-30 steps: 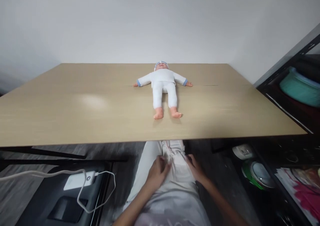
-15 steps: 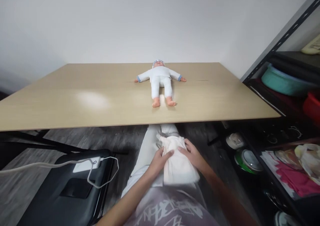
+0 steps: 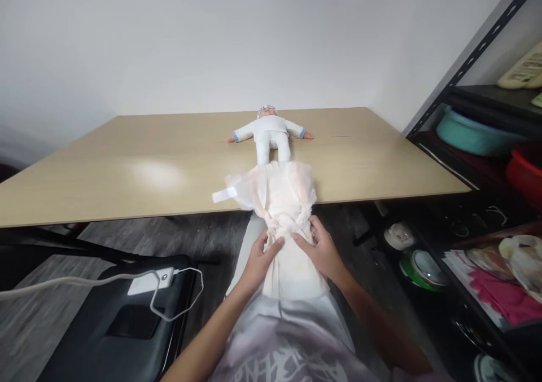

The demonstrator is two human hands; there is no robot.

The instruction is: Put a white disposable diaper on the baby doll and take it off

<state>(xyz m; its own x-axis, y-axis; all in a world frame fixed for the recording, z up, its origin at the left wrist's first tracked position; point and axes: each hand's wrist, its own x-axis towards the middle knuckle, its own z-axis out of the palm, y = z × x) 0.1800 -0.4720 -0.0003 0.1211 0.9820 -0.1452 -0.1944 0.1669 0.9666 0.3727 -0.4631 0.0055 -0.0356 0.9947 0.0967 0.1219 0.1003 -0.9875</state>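
A white diaper [image 3: 288, 193] lies partly unfolded above my lap, its far end reaching over the table's front edge and one tab sticking out to the left. My left hand [image 3: 259, 258] grips its left side, thumb on top. On the opposite side my right hand [image 3: 324, 250] pinches it the same way, the fingers hidden beneath. Beyond the diaper, a baby doll [image 3: 271, 134] in a white suit with blue cuffs lies on its back, arms spread; the diaper covers its feet from view.
The doll rests on a wooden table [image 3: 169, 156] against a white wall. To the left, a black chair [image 3: 84, 337] holds a white power bank [image 3: 150, 280] with a cable and a dark phone-like slab [image 3: 132, 321]. At right, a shelf carries a teal basin [image 3: 476, 134] and a red basin [image 3: 527, 167].
The diaper, folded half a second ago, has opened away from me toward the table, its far end and left tab spreading out. Both hands still hold it. The view has tilted up slightly.
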